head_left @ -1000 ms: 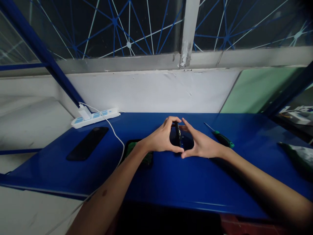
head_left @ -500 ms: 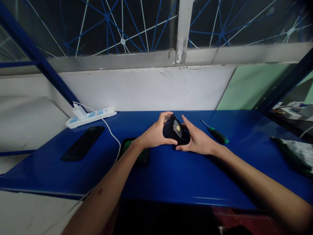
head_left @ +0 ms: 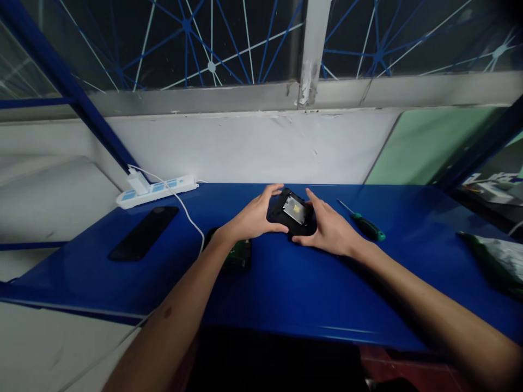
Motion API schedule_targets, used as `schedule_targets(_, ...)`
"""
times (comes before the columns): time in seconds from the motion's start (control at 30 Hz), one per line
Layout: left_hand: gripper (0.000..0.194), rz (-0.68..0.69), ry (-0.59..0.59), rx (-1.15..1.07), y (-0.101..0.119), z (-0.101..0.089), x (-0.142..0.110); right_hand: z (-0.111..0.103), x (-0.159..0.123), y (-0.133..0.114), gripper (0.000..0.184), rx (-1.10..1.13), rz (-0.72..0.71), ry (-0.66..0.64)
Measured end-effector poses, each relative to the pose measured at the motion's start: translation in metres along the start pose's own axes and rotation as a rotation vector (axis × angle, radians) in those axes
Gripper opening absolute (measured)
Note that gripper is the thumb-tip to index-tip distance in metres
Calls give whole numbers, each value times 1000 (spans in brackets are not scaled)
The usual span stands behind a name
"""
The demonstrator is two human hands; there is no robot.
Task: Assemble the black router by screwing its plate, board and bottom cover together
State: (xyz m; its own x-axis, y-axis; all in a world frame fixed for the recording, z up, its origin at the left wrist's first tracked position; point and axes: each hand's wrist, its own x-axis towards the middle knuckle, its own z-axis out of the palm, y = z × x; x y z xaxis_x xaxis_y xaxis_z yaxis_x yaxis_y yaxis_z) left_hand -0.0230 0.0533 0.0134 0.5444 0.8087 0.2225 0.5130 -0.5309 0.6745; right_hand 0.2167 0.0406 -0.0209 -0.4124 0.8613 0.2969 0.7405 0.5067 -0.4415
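My left hand and my right hand hold a small black housing between them, just over the blue table. Set in the housing is a silver metal plate with a small yellow patch in its middle. The left thumb and fingers curve round the left side; the right thumb and fingers close on the right side. Below my left forearm lies a black and green piece, partly covered by the arm, perhaps with a circuit board. A screwdriver with a green and black handle rests right of my right hand.
On the left of the blue table lie a black phone and a white power strip with a charger plugged in. Its white cable runs under my left arm. A green and silver bag sits at the right edge.
The black housing has turned from nearly edge-on to lying flatter, so its silver plate faces up more. Both hands still grip it. The whole view has shifted slightly.
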Motion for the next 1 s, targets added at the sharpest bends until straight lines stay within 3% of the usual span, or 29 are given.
schedule_targets(0.23, 107, -24, -10, 64, -2, -3, -5, -8, -4, 2, 124, -51, -69, -1)
schedule_targets(0.57, 115, 18, -171, 224, 2, 4, -7, -20, -8, 4, 123, -105, -225, -51)
schedule_targets(0.7, 117, 20, -128, 219, 4, 1, -9, -29, -10, 3, 118, -24, -198, -111)
schedule_targets(0.8, 117, -20, -26, 183, 5, -6, -15, -33, -10, 8, 86, 49, -110, -39)
schedule_targets(0.87, 114, -41, 49, 173, 6, -12, -20, -33, -9, 14, 67, 1, 36, 69)
schedule_targets(0.93, 112, -51, 91, 161, 8, -16, -26, -29, -8, 19, 62, -137, 202, 102)
schedule_targets(1.0, 113, -62, 78, 155, 12, -17, -32, -24, -7, 23, 61, -258, 295, 26)
